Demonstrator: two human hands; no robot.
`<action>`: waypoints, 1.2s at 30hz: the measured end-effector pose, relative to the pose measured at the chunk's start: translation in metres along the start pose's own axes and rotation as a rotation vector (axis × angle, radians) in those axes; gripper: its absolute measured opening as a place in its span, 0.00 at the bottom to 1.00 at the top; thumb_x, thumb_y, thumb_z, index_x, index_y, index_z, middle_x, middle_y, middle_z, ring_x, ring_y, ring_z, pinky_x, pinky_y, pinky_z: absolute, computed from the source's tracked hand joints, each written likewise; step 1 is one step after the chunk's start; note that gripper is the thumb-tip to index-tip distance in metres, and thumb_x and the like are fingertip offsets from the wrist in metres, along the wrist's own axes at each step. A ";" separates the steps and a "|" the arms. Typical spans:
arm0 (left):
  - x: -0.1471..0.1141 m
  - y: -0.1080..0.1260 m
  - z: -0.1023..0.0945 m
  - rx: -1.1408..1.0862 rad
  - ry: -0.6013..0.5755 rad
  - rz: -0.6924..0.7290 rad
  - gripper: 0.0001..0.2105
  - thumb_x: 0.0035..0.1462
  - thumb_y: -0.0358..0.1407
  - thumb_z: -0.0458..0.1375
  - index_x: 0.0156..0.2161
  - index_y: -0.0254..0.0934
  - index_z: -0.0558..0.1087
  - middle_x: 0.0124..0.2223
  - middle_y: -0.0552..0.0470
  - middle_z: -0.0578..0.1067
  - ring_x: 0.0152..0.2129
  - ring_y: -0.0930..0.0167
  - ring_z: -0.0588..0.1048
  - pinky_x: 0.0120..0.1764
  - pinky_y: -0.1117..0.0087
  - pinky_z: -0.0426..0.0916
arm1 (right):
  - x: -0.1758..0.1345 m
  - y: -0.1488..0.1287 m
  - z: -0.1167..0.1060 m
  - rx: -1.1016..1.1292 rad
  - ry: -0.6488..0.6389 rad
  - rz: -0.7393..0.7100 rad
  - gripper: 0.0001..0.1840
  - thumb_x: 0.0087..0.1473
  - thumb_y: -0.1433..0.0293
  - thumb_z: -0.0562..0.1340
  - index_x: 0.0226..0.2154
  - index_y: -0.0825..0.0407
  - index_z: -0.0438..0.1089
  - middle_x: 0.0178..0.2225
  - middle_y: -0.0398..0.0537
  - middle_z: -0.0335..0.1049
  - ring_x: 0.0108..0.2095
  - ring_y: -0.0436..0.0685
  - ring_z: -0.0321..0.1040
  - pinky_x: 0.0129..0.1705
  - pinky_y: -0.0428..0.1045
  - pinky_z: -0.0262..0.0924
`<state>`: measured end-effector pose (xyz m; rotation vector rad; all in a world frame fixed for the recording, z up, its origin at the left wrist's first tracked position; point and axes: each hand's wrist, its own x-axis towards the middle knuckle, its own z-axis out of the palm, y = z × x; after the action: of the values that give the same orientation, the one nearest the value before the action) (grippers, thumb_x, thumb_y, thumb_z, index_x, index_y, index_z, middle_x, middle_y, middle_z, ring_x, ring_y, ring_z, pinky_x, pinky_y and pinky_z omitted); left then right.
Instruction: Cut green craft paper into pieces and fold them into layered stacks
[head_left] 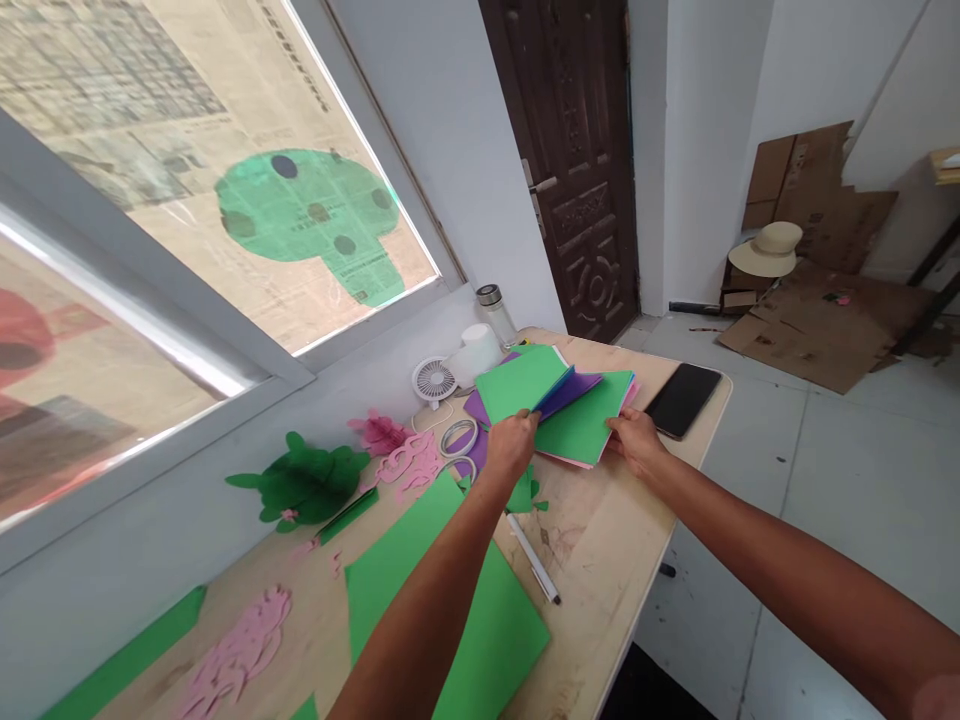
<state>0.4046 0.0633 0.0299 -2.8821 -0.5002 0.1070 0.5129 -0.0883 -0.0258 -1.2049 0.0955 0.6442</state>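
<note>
Over the far end of the table, my left hand (pixel 513 444) is closed on the near corner of a stack of coloured paper (pixel 520 386), green on top with blue edges showing. My right hand (pixel 636 440) pinches the right edge of another part of the coloured sheets, topped by green paper (pixel 576 432) with pink edges below. Purple paper (pixel 564 396) shows between the two parts. A large green sheet (pixel 491 625) lies under my left forearm. Beside it rests a white pen (pixel 534 560) with a dark tip. Rolls of tape (pixel 459 437) are just left of my left hand.
A black phone (pixel 683 400) lies at the table's right edge. Along the wall stand a small white fan (pixel 434 380), a clear bottle (pixel 496 312) and a green paper cutout shape (pixel 304 482). Pink cut paper pieces (pixel 244 650) are scattered at the left.
</note>
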 end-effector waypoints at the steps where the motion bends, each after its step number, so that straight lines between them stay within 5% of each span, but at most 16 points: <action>1: 0.001 -0.002 -0.002 -0.004 0.003 -0.012 0.18 0.63 0.30 0.43 0.55 0.41 0.65 0.47 0.43 0.73 0.39 0.66 0.75 0.36 0.68 0.67 | -0.002 0.000 -0.001 -0.001 0.001 -0.016 0.10 0.56 0.73 0.59 0.42 0.56 0.68 0.36 0.47 0.71 0.32 0.51 0.70 0.33 0.49 0.67; 5: 0.000 -0.003 -0.003 -0.020 -0.001 -0.038 0.19 0.62 0.30 0.44 0.56 0.42 0.65 0.48 0.43 0.72 0.40 0.66 0.75 0.37 0.69 0.67 | -0.012 -0.003 -0.007 -0.015 -0.001 -0.089 0.14 0.45 0.79 0.58 0.37 0.55 0.70 0.27 0.44 0.74 0.26 0.53 0.71 0.27 0.46 0.66; 10: 0.000 0.001 -0.003 -0.037 -0.005 -0.053 0.19 0.61 0.29 0.45 0.56 0.43 0.66 0.48 0.43 0.73 0.40 0.66 0.75 0.37 0.69 0.67 | -0.021 -0.004 -0.015 -0.046 0.000 -0.139 0.15 0.40 0.77 0.58 0.35 0.54 0.70 0.26 0.45 0.75 0.26 0.54 0.71 0.24 0.46 0.65; 25: -0.001 -0.001 -0.010 -0.057 0.027 -0.069 0.19 0.62 0.29 0.45 0.55 0.44 0.66 0.46 0.44 0.74 0.39 0.67 0.75 0.37 0.70 0.67 | -0.016 -0.003 -0.004 -0.166 -0.004 -0.075 0.07 0.50 0.75 0.58 0.35 0.55 0.67 0.26 0.43 0.72 0.22 0.49 0.68 0.24 0.45 0.65; 36: 0.011 -0.016 -0.023 -0.097 0.109 -0.137 0.19 0.60 0.30 0.46 0.55 0.44 0.67 0.47 0.47 0.74 0.40 0.66 0.74 0.38 0.69 0.66 | -0.014 -0.123 0.002 -0.369 -0.090 -0.332 0.13 0.43 0.81 0.54 0.30 0.54 0.69 0.22 0.42 0.70 0.21 0.50 0.65 0.23 0.44 0.61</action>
<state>0.4121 0.0777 0.0553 -2.9157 -0.6978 -0.0975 0.5632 -0.1174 0.0834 -1.5028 -0.3062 0.4311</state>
